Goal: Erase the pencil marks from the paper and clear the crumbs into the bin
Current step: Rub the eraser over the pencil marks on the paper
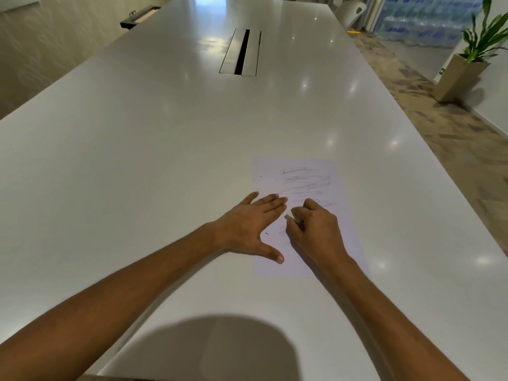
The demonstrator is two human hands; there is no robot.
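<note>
White paper (308,215) is lying lower right of centre on the worktop (165,133). Left hand (247,226) is pressing flat, fingers spread, pinning it so it isn't sliding, while right hand (313,229) is pinching the eraser (289,215) against the scribbles (305,182).

The bench (137,160) lies bare and open to the left of and beyond the paper (308,188), with only the flush cable slot (241,52) far off, while both hands crowd the sheet's near half.
</note>
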